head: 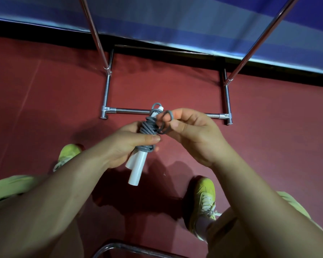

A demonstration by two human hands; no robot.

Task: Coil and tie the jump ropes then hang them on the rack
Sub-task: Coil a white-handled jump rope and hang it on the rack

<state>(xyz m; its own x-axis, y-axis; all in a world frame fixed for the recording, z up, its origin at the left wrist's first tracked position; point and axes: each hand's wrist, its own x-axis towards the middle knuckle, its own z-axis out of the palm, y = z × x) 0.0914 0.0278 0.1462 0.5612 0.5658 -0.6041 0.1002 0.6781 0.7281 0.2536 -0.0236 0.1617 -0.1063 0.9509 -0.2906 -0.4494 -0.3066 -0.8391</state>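
A jump rope (149, 127) with a grey cord and two white handles (137, 167) is held over the red floor. The cord is wound in several turns around the paired handles. My left hand (128, 144) grips the bundle around its middle, thumb pressed on the coils. My right hand (192, 133) pinches a loose loop of the grey cord beside the bundle's upper end. The chrome rack (108, 86) stands just beyond my hands; its base bar passes behind the rope and two uprights rise toward the top of the view.
My two feet in yellow-green shoes (203, 200) stand on the red floor (45, 108). A blue wall or panel (194, 25) runs behind the rack. A curved metal tube (119, 247) shows at the bottom edge.
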